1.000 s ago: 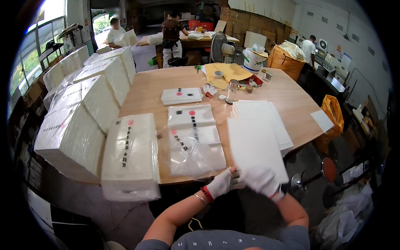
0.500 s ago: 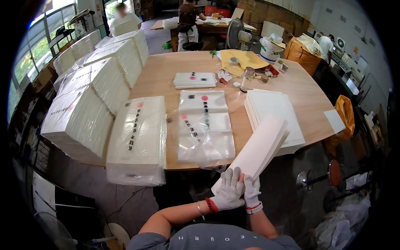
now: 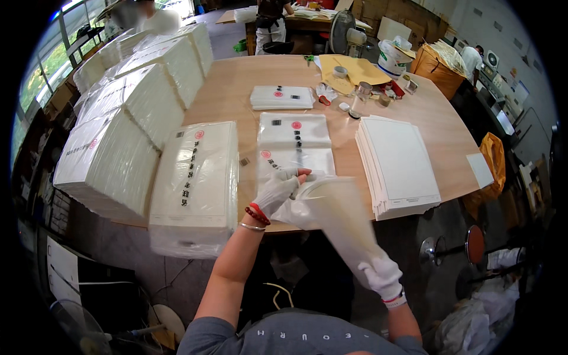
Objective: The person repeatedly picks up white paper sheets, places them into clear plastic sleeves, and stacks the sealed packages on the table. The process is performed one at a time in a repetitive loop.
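Both my hands wear white gloves. My left hand is at the table's front edge, pinching the open mouth of a clear plastic bag that lies on the pile of flat printed bags. My right hand is lower, below the table edge, gripping the bottom end of a bundle of white sheets. The bundle tilts up and to the left, with its upper end at the bag mouth by my left hand. A tall stack of white sheets stands just to the right.
The wooden table carries bagged packs of sheets at the left, more rows behind them, a small bag pile, and tape rolls and cups. A stool stands at the lower right. Other people work at the back.
The bundle came off the right-hand stack and down past the table edge. My left hand has let go of it and moved up to the bag, while my right hand stays at its lower end.
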Demonstrator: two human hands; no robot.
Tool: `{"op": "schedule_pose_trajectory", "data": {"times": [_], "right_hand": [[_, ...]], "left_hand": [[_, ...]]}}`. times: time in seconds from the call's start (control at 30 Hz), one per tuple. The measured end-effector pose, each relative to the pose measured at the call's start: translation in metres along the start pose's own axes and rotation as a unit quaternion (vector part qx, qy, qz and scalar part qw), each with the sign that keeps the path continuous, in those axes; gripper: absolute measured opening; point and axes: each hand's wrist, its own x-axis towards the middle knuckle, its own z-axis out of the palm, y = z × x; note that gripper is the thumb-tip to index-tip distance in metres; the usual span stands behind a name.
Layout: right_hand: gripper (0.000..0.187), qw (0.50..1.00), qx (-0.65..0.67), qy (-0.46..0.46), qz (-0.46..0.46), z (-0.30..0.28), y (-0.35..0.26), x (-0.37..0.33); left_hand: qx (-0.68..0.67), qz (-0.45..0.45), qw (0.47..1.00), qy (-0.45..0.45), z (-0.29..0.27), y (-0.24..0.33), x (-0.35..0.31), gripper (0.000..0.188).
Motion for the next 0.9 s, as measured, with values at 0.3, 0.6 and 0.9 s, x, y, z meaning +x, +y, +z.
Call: {"op": "schedule_pose_trajectory", "data": {"times": [0.3, 0.6, 0.9], "right_hand": [[0.049, 0.964, 0.067, -0.237, 0.096, 0.052, 0.006, 0.079], [0.047, 0.982, -0.015, -0.036, 0.183, 0.166, 0.065, 0.114], [0.061, 0.984, 0.031, -0.087, 0.154, 0.101, 0.029, 0.065]], "left_hand": [[0.482, 0.165, 0.859, -0.060, 0.087, -0.104, -0.028, 0.040], [0.710, 0.422, 0.538, 0.168, -0.036, -0.146, -0.022, 0.042], [0.134, 0.040, 0.962, 0.234, -0.045, -0.146, -0.067, 0.040]]}}
